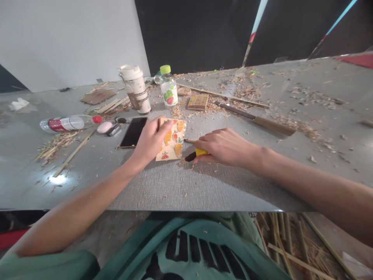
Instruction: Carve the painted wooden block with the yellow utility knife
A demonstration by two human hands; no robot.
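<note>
Right now my left hand [151, 142] lies flat on a small card printed with fruit [172, 143], its fingers [165, 126] spread loosely over the card's upper left part and pressing it down rather than gripping it; the card sits on the grey tabletop [180, 186] just in front of me, near the middle. My right hand [224, 147] rests just to the right of the card, its fingers curled closed around a yellow-and-black cutter [196, 154]; the tool's dark tip pokes out toward the card's lower right corner, and a thin stick [190, 140] shows just above it, though I cannot tell whether the hand also holds that.

Left of the card, touching or nearly so, a dark phone [134, 132] lies face up; beyond it are a pink oval thing [104, 127] and a clear bottle with a red cap [68, 123] lying on its side. Farther back stand a paper cup with a lid [135, 88] and a small green-capped bottle [169, 86]; a little printed block [198, 102] lies just right of them. A long knife with a wooden handle [256, 118] lies well apart to the right, among wood shavings [246, 91] scattered over the far tabletop; thin bamboo strips [72, 153] lie to the left.
</note>
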